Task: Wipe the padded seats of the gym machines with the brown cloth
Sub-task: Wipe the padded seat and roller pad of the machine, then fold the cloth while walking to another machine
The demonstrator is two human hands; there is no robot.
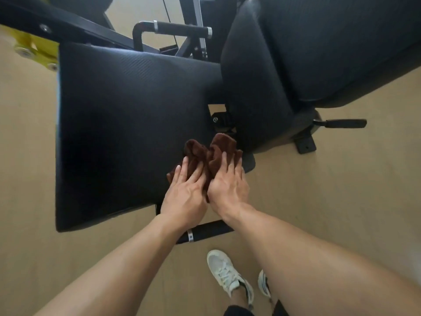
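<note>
Standing on the tan floor [330,190] in white sneakers [224,273], I see my bare forearms reaching forward from the near edge. Just past my shoes a black handle bar [209,231] with a silver band crosses under my wrists.

My left hand [184,192] lies flat with fingers straight and slightly spread, pressing down on the brown cloth [211,153]. My right hand [229,185] lies beside it, thumbs nearly touching, fingers likewise straight and laid over the cloth's right half. Neither hand pinches the cloth; both press it with open palms. The cloth is bunched and wrinkled, sitting at the near right corner of the black padded seat [127,124], with its far folds rising past my fingertips.

The seat spreads wide to the left and far side. To its right stands the black back pad [307,53], tilted, with a small black lever [341,123] sticking out right below it. Farther off, another black handle [180,28] and a yellow frame part [36,47] at far left.
</note>
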